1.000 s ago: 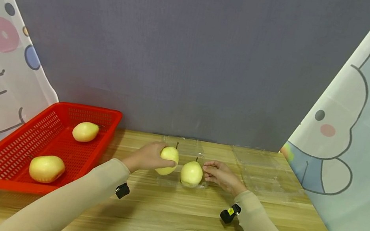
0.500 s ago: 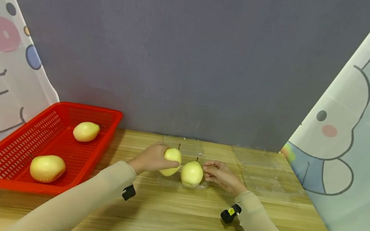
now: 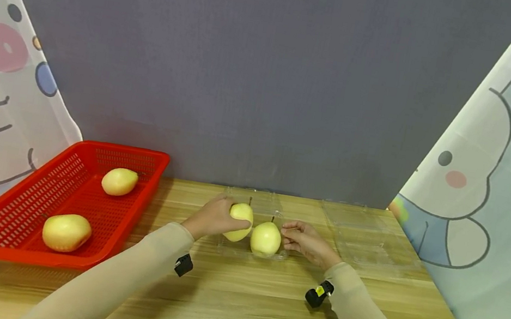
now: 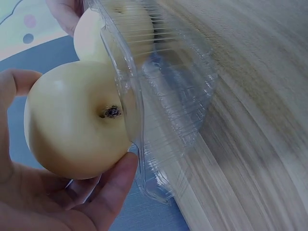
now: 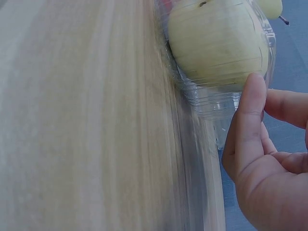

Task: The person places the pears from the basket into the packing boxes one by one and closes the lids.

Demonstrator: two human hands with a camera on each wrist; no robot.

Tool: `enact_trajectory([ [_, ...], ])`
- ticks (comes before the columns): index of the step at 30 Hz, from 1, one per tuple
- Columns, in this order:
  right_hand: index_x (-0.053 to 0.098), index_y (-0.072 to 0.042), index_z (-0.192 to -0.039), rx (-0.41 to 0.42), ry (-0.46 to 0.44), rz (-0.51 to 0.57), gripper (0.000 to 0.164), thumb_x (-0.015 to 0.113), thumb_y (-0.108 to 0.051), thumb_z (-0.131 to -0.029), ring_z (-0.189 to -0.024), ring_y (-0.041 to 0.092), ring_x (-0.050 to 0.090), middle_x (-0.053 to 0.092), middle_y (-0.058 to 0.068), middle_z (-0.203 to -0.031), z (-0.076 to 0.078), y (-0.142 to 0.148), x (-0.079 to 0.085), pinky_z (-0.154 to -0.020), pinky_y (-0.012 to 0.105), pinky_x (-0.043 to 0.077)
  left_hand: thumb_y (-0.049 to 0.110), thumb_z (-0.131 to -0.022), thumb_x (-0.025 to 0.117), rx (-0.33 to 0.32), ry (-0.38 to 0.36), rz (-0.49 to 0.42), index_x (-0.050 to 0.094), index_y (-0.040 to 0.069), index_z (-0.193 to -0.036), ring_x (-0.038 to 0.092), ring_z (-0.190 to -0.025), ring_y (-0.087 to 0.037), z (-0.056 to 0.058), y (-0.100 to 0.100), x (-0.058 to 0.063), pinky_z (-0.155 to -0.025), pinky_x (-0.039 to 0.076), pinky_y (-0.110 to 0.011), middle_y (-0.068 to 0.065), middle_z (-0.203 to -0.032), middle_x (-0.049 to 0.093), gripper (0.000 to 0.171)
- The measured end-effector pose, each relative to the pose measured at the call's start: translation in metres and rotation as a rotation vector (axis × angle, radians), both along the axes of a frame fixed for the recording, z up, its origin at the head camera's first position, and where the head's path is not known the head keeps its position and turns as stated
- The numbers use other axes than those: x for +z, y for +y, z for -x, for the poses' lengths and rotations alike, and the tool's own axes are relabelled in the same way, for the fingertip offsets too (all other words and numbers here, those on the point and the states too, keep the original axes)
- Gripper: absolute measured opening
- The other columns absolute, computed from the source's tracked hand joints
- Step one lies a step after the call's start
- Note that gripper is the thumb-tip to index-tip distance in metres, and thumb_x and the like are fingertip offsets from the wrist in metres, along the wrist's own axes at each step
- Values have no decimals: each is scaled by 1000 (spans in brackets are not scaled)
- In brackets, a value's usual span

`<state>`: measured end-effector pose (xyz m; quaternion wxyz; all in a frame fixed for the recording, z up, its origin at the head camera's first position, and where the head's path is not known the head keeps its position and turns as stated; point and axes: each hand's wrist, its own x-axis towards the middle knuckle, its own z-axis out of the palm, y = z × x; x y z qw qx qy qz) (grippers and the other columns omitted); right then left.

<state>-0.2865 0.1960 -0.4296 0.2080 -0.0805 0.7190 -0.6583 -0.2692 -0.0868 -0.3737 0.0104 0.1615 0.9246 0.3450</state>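
My left hand (image 3: pixel 214 218) grips a yellow pear (image 3: pixel 239 222) over the left part of a clear plastic clamshell box (image 3: pixel 281 257). In the left wrist view this pear (image 4: pixel 72 120) shows its blossom end, right by the box rim (image 4: pixel 137 115); how far it sits inside is hard to tell. A second pear (image 3: pixel 266 239) rests in the right part of the same box, stem up. At the box's right side, my right hand (image 3: pixel 307 242) pinches the rim between thumb and finger, clearest in the right wrist view, where the thumb (image 5: pixel 251 103) lies on the plastic wall.
A red perforated basket (image 3: pixel 137 219) stands at the left, with one pear (image 3: pixel 119 182) at its back and another pear (image 3: pixel 66 233) nearer the front. Another clear plastic box (image 3: pixel 366 245) lies open on the right of the wooden table (image 3: pixel 233 305). A grey panel (image 3: pixel 268 73) rises behind.
My left hand has moved a little to the right with its pear, closer to the pear in the box. My right hand has stayed at the box's right side.
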Motion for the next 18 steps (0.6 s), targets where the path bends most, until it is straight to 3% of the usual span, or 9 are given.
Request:
enact_trajectory([
  [3,39,14,-134,3,0,2,43,56,-9,-102,-82,15,59,56,12,-101,1,0,0,-73,24,56,46,-79,77,0,-15,-38,63,0,-122,58,-89,-21,-1,1,0,-71,51,-35,-8,-111,61,64],
  [8,40,14,-133,1,3,3,41,56,-9,-102,-80,14,59,56,11,-99,2,1,-3,-73,24,56,44,-80,77,-15,-33,-37,60,0,-120,59,-71,-17,-1,3,-3,-61,51,-32,-4,-91,63,62],
  [12,41,14,-132,-1,4,5,41,56,-8,-102,-79,14,59,57,11,-97,3,0,-3,-73,24,56,42,-79,76,-19,-19,16,60,1,-114,56,-60,-15,-2,6,-5,-54,48,-30,-2,-77,62,56],
  [18,40,14,-133,3,4,8,41,56,-8,-102,-79,14,60,57,11,-97,3,0,-2,-73,24,56,42,-78,75,-38,25,114,63,-2,-113,51,-54,-14,-2,11,-6,-52,45,-29,0,-70,60,58],
])
